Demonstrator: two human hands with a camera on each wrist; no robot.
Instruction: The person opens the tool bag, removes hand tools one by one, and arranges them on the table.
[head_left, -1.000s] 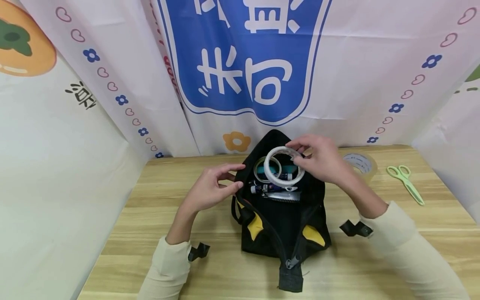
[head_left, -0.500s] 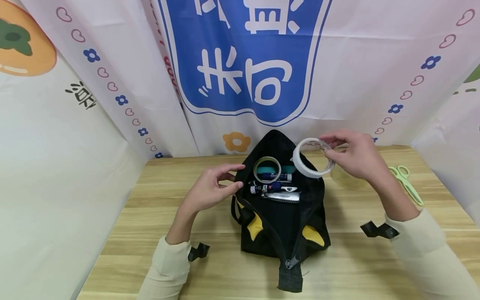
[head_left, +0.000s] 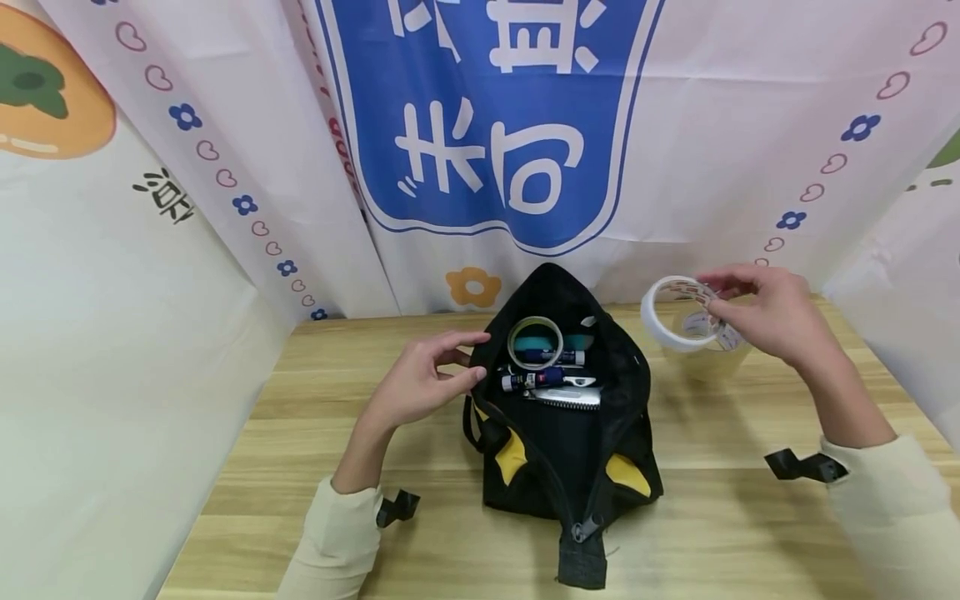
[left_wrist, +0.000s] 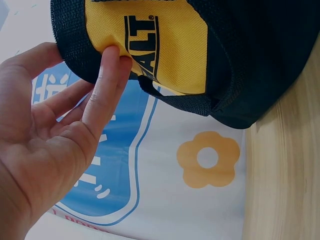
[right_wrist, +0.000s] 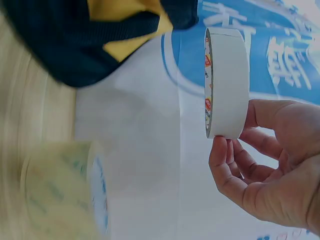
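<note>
A roll of white tape hangs in the air right of the black bag. My right hand pinches its right side between thumb and fingers; the right wrist view shows the roll edge-on. On the bag's left rim, my left hand holds the edge with thumb and fingertips. In the left wrist view its fingers press the yellow panel. The bag lies unzipped. Inside are a thin tape roll, dark blue tubes and a silver serrated item.
A wide clear packing tape roll stands on the wooden table, below and partly behind the white roll. A hanging printed cloth closes off the back, and white sheets stand at both sides.
The right hand has carried the white tape roll from above the bag's opening out to the right, over the packing tape. The right arm now hides the green scissors. My left hand stays put.
</note>
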